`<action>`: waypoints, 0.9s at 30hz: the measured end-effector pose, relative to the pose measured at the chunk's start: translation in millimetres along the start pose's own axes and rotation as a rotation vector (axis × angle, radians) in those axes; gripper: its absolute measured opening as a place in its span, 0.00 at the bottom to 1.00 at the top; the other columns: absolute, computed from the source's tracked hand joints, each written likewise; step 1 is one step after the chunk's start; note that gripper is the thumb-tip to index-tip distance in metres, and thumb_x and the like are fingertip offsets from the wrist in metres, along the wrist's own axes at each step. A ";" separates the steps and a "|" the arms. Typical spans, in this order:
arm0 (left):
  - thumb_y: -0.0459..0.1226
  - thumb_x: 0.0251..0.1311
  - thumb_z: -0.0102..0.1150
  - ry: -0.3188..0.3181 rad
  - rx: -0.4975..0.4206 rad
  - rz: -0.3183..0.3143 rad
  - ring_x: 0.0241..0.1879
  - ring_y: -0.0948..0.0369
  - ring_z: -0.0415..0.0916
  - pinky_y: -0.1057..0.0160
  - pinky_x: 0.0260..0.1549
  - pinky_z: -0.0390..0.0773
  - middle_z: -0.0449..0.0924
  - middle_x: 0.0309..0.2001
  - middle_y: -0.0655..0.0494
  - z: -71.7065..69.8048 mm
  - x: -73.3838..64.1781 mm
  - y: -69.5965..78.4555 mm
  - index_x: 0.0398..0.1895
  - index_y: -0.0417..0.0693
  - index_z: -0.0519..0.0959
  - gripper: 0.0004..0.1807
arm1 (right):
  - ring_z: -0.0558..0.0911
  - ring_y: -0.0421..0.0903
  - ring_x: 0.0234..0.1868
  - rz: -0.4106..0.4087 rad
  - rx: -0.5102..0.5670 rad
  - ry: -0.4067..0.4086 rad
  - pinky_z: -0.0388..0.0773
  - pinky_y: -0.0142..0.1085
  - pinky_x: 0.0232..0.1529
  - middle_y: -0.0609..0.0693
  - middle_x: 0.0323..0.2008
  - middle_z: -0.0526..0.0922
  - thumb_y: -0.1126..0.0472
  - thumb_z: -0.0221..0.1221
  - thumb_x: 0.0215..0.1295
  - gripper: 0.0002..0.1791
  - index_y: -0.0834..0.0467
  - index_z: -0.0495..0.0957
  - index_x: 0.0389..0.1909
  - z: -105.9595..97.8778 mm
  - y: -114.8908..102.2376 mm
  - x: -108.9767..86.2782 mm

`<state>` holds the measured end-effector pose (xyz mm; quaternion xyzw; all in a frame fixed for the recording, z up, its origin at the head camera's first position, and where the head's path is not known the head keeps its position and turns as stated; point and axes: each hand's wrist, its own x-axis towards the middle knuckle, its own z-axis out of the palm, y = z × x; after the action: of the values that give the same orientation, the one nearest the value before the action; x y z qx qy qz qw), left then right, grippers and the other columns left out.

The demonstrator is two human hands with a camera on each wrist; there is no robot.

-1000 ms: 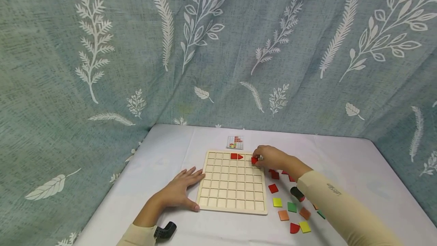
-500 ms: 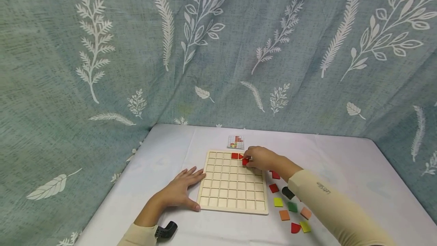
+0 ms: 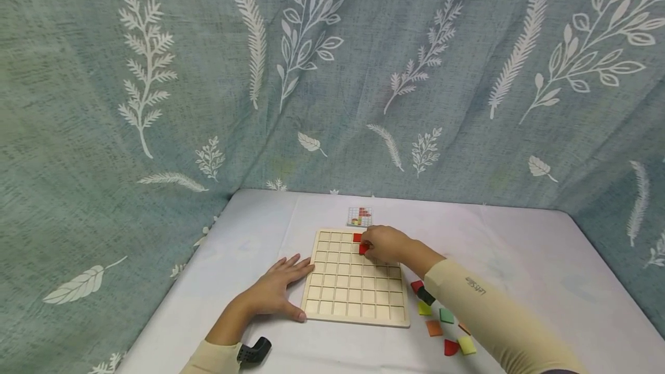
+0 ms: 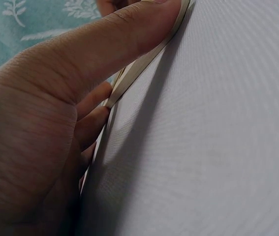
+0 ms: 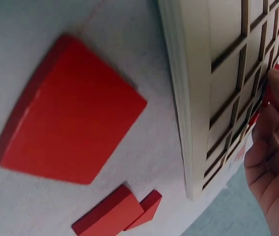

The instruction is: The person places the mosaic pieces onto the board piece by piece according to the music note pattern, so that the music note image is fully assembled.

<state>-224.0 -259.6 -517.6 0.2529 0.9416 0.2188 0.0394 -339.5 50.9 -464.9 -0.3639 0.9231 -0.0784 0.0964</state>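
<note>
A wooden grid board [image 3: 345,295] lies on the table in the head view. My right hand [image 3: 387,243] pinches a red square tile [image 3: 363,250] over the board's second row from the back. Just behind it, a red square [image 3: 357,237] sits in the back row, and my fingers hide the triangle beside it. The right wrist view shows thumb and fingertips on the held red tile [image 5: 265,96] at the grid. My left hand [image 3: 276,285] rests spread at the board's left edge. In the left wrist view its thumb [image 4: 124,37] lies along the board's side.
A small pattern card [image 3: 359,216] lies behind the board. Right of it are loose tiles, including a green square [image 3: 446,315], an orange square [image 3: 434,328] and a red quarter-round [image 3: 451,347]. My right sleeve [image 3: 499,310] covers others. A patterned cloth [image 3: 332,74] hangs behind.
My right hand has moved left across the board with the red tile, from near the right edge to beside the placed red square. The left hand has stayed put.
</note>
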 end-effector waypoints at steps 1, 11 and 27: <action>0.74 0.25 0.67 -0.002 0.000 -0.002 0.74 0.53 0.44 0.46 0.71 0.41 0.55 0.74 0.59 0.0 0.1 0.1 0.73 0.54 0.63 0.66 | 0.74 0.38 0.36 0.007 -0.010 0.002 0.75 0.36 0.40 0.39 0.36 0.75 0.52 0.64 0.64 0.10 0.49 0.82 0.43 0.0 -1.3 0.3; 0.74 0.25 0.68 -0.008 -0.014 -0.006 0.74 0.52 0.44 0.45 0.71 0.40 0.56 0.74 0.57 -2.5 -0.1 2.7 0.73 0.54 0.64 0.66 | 0.74 0.38 0.37 0.007 -0.028 0.036 0.75 0.36 0.40 0.40 0.36 0.75 0.52 0.64 0.64 0.10 0.49 0.82 0.44 0.7 -3.8 4.8; 0.76 0.23 0.65 -0.017 0.007 -0.035 0.75 0.56 0.42 0.49 0.71 0.38 0.53 0.75 0.63 1.8 1.8 -2.0 0.74 0.58 0.63 0.67 | 0.72 0.38 0.32 -0.028 -0.017 0.039 0.73 0.34 0.34 0.39 0.33 0.72 0.50 0.63 0.64 0.06 0.47 0.80 0.38 4.1 -7.8 11.5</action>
<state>-226.2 -259.6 -520.0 0.2386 0.9463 0.2123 0.0505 -341.7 37.1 -468.6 -0.3762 0.9202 -0.0788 0.0743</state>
